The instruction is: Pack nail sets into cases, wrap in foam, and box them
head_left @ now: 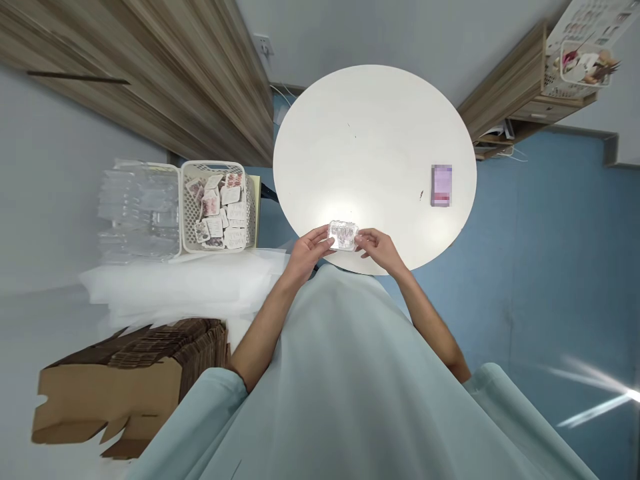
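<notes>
A small clear plastic box (343, 235) with rounded corners is held just above the near edge of the round white table (370, 127). Dark and pinkish shapes show through its shiny lid, too small to make out. My left hand (311, 250) grips the box's left end, thumb on top and fingers behind it. At the right end, the fingertips of my right hand (377, 247) pinch the corner. Both hands are closed on the same box.
A pixelated purple rectangle (441, 185) lies on the table's right side. Left of the table stand a white basket (189, 220) of printed cards and stacked clear plastic boxes (137, 210). White sheets (190, 283) and flattened cardboard boxes (115, 393) lie nearer. A wooden cabinet (520, 93) stands at right.
</notes>
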A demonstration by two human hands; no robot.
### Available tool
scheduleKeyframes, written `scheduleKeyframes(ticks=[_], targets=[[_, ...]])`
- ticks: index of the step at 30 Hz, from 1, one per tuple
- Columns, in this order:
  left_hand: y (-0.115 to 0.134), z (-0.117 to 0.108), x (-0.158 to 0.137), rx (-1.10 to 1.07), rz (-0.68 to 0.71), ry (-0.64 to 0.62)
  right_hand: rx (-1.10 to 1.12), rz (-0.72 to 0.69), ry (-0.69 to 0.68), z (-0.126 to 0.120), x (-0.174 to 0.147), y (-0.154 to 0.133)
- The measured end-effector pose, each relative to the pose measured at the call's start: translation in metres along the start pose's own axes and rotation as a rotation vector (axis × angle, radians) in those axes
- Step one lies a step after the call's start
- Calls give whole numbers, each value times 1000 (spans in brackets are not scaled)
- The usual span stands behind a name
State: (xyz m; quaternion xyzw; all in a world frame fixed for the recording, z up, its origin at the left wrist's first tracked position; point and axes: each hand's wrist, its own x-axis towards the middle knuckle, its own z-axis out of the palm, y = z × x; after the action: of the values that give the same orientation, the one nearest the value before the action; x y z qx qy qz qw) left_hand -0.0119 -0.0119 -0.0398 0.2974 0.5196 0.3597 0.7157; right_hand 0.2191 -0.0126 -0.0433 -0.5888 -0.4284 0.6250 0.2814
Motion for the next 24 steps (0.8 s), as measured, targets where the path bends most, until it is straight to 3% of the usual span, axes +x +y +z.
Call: scheduleKeyframes(ticks=[4,16,24], targets=[[0,-5,-3,12,8,18,55,88,-166,9,-7,-3],[-16,-43,-12,54,81,75,53,98,-252,45,9,-1],[-60,-80,23,222,75,325,15,221,-254,79,62,35]])
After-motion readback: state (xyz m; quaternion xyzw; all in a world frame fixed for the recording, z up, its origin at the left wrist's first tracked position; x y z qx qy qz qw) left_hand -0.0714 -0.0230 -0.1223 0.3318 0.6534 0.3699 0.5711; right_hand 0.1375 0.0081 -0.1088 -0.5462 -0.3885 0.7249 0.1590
